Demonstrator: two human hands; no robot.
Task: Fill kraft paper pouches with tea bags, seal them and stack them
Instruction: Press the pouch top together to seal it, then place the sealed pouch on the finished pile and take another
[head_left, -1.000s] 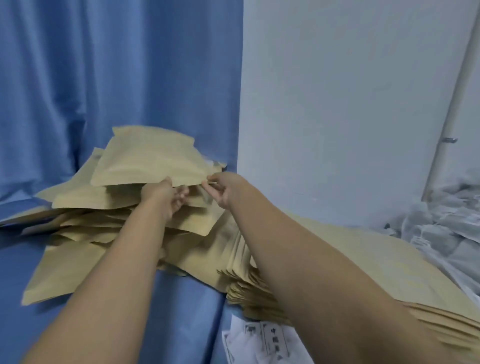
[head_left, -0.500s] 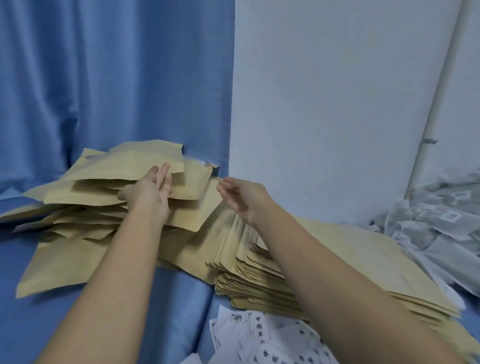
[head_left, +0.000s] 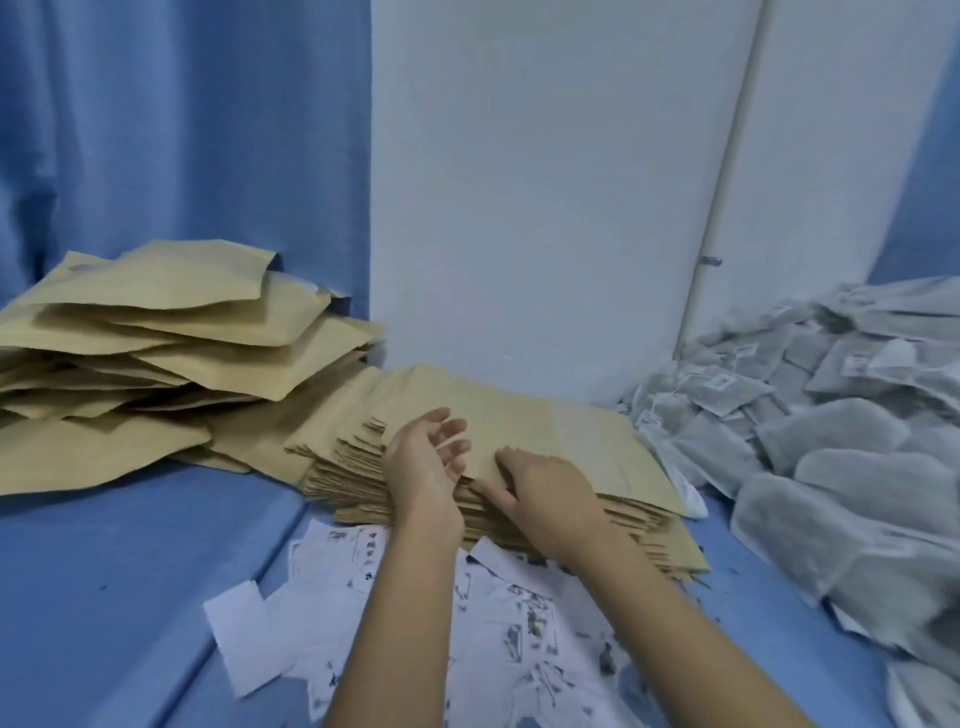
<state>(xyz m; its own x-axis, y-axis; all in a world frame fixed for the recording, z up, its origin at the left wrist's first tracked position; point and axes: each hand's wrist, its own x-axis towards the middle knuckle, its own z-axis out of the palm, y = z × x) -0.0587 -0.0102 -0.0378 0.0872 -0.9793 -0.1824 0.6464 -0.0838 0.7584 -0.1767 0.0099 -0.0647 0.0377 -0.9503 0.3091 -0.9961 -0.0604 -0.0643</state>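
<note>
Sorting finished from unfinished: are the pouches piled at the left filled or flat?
Filled, apparently: the left pouches bulge and lie unevenly, unlike the flat stack at the centre.

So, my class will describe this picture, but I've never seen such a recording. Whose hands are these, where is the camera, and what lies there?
No machine here: a person works bare-handed, and the single camera sits on their head, looking down. On the blue cloth lie a flat stack of kraft pouches in the middle, a looser pile of fuller pouches at left, grey tea bags heaped at right, and printed white slips nearest. The left hand is open, holding nothing; the right hand rests on the top pouch, whether pinching it is unclear.
</note>
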